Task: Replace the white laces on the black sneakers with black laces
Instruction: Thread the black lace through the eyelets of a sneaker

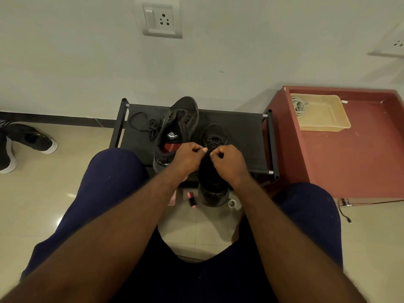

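Note:
Two black sneakers lie on a low black fabric rack (244,132). The left sneaker (178,123) shows its red insole and carries dark laces. The right sneaker (213,171) points its toe toward me and hangs over the rack's front edge. My left hand (185,157) and my right hand (227,162) meet over its lace area, each with fingers curled and pinching a black lace there. A loose black lace (144,123) lies coiled on the rack's left part. No white lace is in sight.
A pink-and-black cylinder (191,199) and a small roll of tape (232,203) lie on the tiled floor under the rack. A red-brown low table (360,160) with a beige tray (323,114) stands right. Other shoes (26,143) sit at left. My knees flank the rack.

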`<action>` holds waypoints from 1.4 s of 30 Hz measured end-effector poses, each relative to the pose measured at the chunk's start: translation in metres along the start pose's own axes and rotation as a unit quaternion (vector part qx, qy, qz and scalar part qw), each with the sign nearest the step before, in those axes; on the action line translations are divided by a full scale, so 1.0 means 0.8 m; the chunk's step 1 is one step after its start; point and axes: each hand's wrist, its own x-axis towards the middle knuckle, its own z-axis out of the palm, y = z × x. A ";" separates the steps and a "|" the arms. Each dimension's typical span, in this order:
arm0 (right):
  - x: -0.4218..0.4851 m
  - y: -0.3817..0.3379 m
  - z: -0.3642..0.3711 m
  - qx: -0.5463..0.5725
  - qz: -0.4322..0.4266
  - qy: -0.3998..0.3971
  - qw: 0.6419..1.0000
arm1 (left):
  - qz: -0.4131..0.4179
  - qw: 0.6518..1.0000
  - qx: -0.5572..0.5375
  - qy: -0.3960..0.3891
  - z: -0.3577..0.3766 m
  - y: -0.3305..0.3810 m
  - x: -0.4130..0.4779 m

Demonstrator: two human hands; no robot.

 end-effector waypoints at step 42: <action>0.000 -0.006 -0.013 0.211 0.081 -0.060 0.972 | 0.007 1.000 0.001 0.030 -0.001 -0.001 -0.002</action>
